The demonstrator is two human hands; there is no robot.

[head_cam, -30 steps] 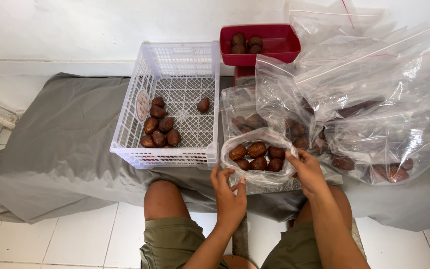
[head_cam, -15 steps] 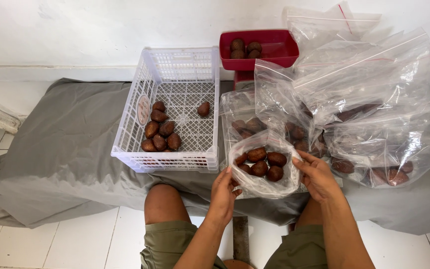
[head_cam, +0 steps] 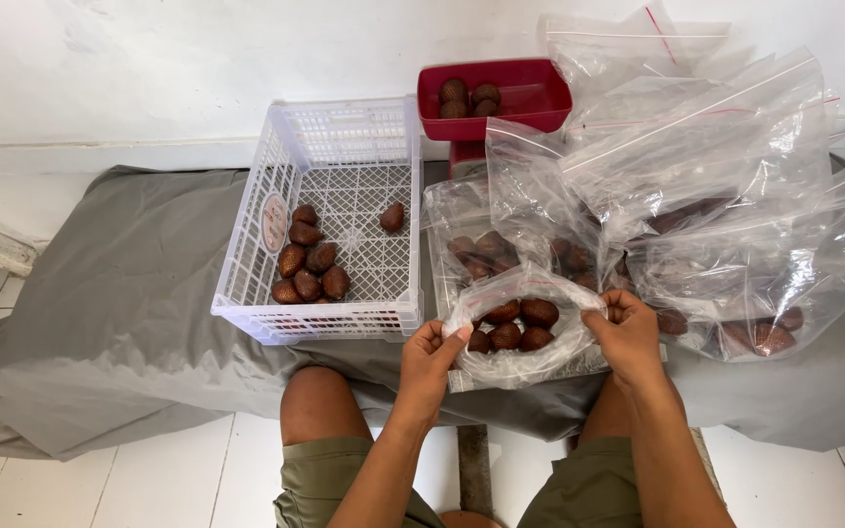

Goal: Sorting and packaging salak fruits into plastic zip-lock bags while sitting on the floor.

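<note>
A clear plastic bag (head_cam: pixel 523 364) with several brown scaly fruits (head_cam: pixel 517 325) in it rests at the front edge of the grey-covered table (head_cam: pixel 119 323). My left hand (head_cam: pixel 429 361) pinches the bag's left rim and my right hand (head_cam: pixel 625 330) pinches its right rim, so the mouth is stretched wide toward me. A white plastic crate (head_cam: pixel 330 225) to the left holds several more of the same fruits (head_cam: pixel 307 266).
A red tray (head_cam: pixel 532 93) with a few fruits stands at the back against the white wall. Several filled and empty clear bags (head_cam: pixel 726 205) are piled at the right. My knees in green shorts are under the table edge, above white floor tiles.
My hands have moved apart along the bag's rim, spreading its mouth wider. The bag has shifted slightly toward the table's front edge.
</note>
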